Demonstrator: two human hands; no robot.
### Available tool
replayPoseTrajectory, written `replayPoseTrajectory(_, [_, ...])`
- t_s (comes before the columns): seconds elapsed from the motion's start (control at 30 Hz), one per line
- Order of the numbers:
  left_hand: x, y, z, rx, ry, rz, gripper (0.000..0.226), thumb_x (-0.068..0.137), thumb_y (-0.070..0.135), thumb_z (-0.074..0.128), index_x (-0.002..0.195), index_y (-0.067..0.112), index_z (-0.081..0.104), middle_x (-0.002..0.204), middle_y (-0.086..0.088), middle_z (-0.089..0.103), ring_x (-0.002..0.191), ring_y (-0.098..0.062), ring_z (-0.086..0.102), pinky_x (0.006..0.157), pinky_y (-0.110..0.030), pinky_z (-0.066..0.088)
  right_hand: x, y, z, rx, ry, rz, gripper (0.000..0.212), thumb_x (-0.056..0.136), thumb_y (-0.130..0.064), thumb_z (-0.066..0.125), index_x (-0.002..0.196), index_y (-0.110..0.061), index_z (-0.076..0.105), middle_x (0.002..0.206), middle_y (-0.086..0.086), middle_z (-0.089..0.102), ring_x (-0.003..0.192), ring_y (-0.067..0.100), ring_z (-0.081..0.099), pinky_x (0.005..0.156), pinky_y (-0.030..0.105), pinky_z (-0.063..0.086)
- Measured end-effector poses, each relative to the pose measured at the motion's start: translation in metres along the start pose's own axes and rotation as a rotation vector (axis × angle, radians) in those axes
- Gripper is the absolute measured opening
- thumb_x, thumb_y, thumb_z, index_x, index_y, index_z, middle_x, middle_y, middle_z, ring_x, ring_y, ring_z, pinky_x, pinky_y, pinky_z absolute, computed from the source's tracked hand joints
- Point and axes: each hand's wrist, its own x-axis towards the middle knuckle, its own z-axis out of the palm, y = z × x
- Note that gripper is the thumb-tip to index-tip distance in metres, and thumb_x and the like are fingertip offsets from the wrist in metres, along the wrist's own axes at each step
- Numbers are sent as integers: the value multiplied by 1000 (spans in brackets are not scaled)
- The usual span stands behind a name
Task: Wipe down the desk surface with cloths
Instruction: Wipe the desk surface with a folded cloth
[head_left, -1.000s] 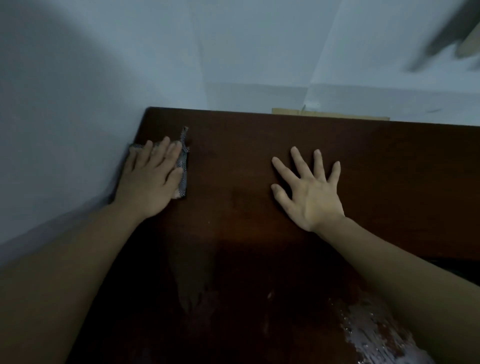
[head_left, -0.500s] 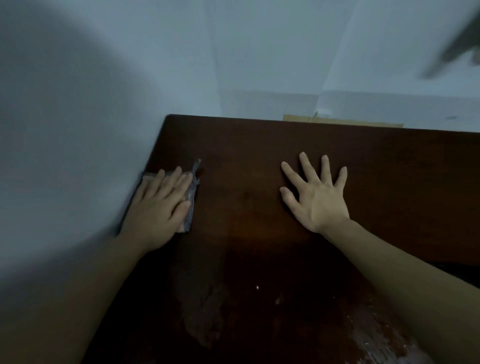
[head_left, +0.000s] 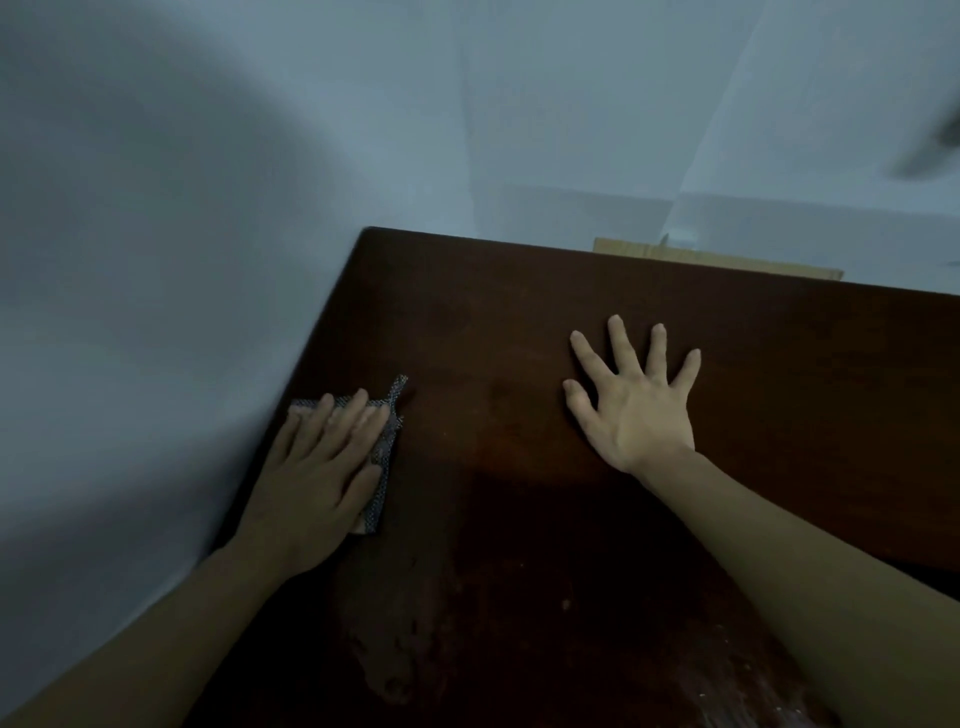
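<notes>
Pale wall (head_left: 208, 260); light wooden board (head_left: 727, 262) behind far edge

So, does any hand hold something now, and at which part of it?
Neither hand grips anything. The left hand presses flat on the middle of the cloth, fingers straight, at the left edge of the desk. The right hand lies spread on bare wood.

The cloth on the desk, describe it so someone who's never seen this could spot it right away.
Start at the dark brown desk and follow its left edge, along the pale wall. There the left hand presses flat on a small cloth. It is grey and finely speckled, the only fabric on the desk; the right hand rests on bare wood.
</notes>
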Motion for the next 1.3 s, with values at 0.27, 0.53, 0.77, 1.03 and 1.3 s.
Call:
replayPoseTrajectory(0.27, [52, 17, 2, -11, 23, -219, 70, 100, 54, 8, 162, 22, 19, 167, -6, 19, 152, -39, 20, 120, -59, 15, 2, 3, 2, 20, 21, -24, 65, 100, -65, 10, 161, -43, -1, 171, 3, -10, 152, 48, -15, 115, 75, -5])
replayPoseTrajectory(0.53, [-19, 96, 1, -16, 8, -29, 62, 107, 50, 11, 160, 23, 27, 165, -4, 29, 152, -32, 24, 120, -55, 18, 1, 5, 0, 10, 3, -38, 65, 101, -65, 8, 160, -42, -4, 170, 5, -11, 151, 49, -15, 115, 76, -3])
replayPoseTrajectory(0.77, [15, 85, -1, -14, 11, -138, 66, 100, 60, -3, 161, 34, 5, 169, 4, 9, 156, -23, 5, 125, -47, 5, 1, 5, 1, 17, 8, -50, 65, 101, -65, 9, 160, -42, -3, 170, 5, -11, 151, 49, -16, 115, 76, -3])
replayPoseTrajectory(1.03, [71, 92, -8, -38, 17, -189, 70, 96, 54, 3, 161, 29, 9, 169, -1, 12, 156, -30, 9, 124, -50, 3, 4, 7, 4, 15, 28, -45, 65, 101, -65, 11, 160, -43, -1, 171, 5, -10, 151, 49, -15, 114, 75, -6])
replayPoseTrajectory(1.3, [-11, 92, 0, 4, -14, 255, 58, 106, 46, 24, 161, 26, 26, 168, 2, 20, 156, -25, 13, 124, -49, 13, 1, 6, 2, 11, 8, -20, 66, 99, -67, 11, 160, -45, -1, 171, 3, -11, 152, 47, -14, 116, 74, -4])
